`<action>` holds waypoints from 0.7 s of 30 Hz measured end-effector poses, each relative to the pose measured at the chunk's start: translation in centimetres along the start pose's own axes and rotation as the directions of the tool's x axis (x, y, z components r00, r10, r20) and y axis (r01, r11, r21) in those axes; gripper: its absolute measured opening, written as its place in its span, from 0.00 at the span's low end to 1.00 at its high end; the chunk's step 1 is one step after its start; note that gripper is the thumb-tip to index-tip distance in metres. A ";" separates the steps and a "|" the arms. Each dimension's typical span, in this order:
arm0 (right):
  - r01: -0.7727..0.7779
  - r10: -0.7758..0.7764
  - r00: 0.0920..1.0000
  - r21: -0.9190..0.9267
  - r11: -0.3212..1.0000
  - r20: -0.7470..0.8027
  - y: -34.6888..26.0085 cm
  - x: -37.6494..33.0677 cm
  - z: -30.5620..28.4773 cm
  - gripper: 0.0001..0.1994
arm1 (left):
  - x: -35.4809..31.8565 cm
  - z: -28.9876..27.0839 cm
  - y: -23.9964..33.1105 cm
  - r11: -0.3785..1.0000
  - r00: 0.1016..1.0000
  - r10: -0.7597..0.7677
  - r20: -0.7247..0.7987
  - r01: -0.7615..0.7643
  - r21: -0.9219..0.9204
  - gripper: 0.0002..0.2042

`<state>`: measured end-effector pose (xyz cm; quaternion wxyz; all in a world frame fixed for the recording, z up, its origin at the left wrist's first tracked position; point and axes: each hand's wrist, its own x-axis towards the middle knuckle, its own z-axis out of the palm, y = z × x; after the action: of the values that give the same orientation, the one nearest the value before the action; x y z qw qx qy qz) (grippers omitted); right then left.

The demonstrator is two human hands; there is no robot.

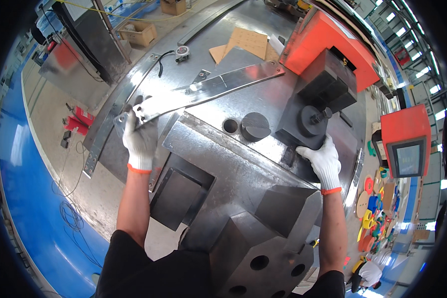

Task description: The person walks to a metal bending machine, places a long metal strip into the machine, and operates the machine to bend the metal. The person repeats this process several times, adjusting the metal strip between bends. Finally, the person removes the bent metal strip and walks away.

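"Over the left part of the metal table [166, 82], what is held?"

"A long, flat metal bar [218, 87] is grasped at its near left end by the left hand [139, 141], with the gloved fingers closed on it."

"And where is its other end directed?"

"It is pointed to the far right, near the red housing [303, 44]."

"How is the right hand [324, 161] placed?"

"It is laid against the near right edge of a dark block [292, 119], on which a round disc [307, 127] is carried. Whether anything is gripped cannot be told, as the fingertips are partly hidden."

"What else is seen?"

"Between the hands, a round plug [256, 128] is set beside a hole [230, 125]; beyond the bar, a tape measure [182, 53] is seen left of some brown sheets [248, 40]."
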<state>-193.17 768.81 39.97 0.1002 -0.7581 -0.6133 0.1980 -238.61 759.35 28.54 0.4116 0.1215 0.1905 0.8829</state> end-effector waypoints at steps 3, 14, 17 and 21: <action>0.042 -0.043 0.999 0.048 0.998 0.014 0.2 0.3 0.0 0.48 | -2.5 0.1 -0.5 0.991 0.999 -0.036 0.029 0.032 0.128 0.15; -0.005 -0.115 0.969 0.487 0.873 0.218 2.4 0.5 -3.7 0.38 | -5.1 4.2 7.9 0.610 0.779 0.616 -0.118 -0.377 0.697 0.25; -0.087 0.008 0.990 0.577 0.812 0.139 3.4 1.0 -4.4 0.31 | -6.3 13.5 2.5 0.248 0.907 0.202 0.370 -0.413 0.876 0.18; -0.196 0.043 0.973 0.705 0.681 0.229 0.8 2.0 -4.4 0.10 | -5.2 21.0 -9.8 0.082 0.802 -0.473 0.365 -0.373 0.924 0.22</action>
<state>-190.24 770.97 43.31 0.3172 -0.6725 -0.4414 0.5023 -220.86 766.05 42.77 0.2848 0.6282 0.5999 0.4053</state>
